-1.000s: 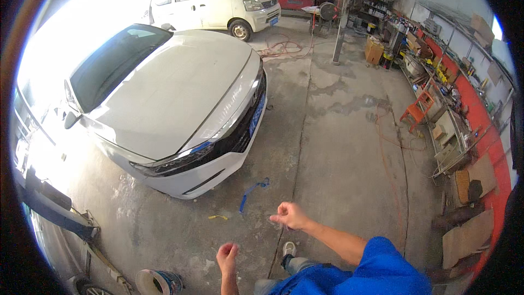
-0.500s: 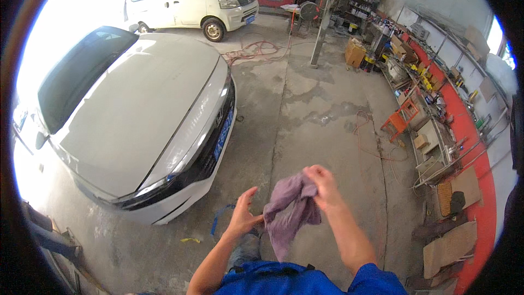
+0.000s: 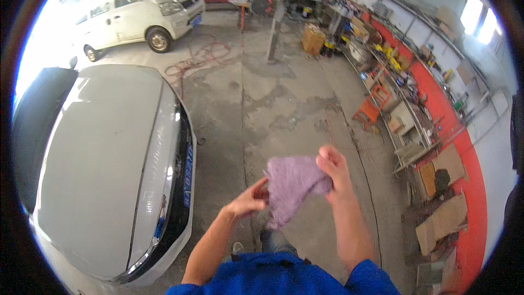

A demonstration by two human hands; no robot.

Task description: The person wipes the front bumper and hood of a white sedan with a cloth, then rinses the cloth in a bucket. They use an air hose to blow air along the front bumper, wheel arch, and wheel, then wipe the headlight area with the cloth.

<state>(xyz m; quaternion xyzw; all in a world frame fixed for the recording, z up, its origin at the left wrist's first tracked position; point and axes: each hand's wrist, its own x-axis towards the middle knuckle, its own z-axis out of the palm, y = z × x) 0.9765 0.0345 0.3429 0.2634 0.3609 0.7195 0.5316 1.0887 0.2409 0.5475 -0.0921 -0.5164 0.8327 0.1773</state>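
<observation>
Gripping a purple cloth [image 3: 295,183] in my right hand [image 3: 334,172], above the concrete floor [image 3: 221,104].
Right hand: thumb and fingers pinched on the cloth's upper right part. Left hand [image 3: 246,202]: at the cloth's left edge, thumb and fingers apart; whether any fingertip clasps the fabric, I cannot tell, as the contact is partly hidden and blurred. Cloth: in front of me, between both hands, folded toward the right, lower end narrowing. To my left, a white car [image 3: 103,169], bonnet down; beyond it, a white van [image 3: 128,19]. To my right, an orange seat [image 3: 371,105] beside a cluttered workbench [image 3: 416,158].
</observation>
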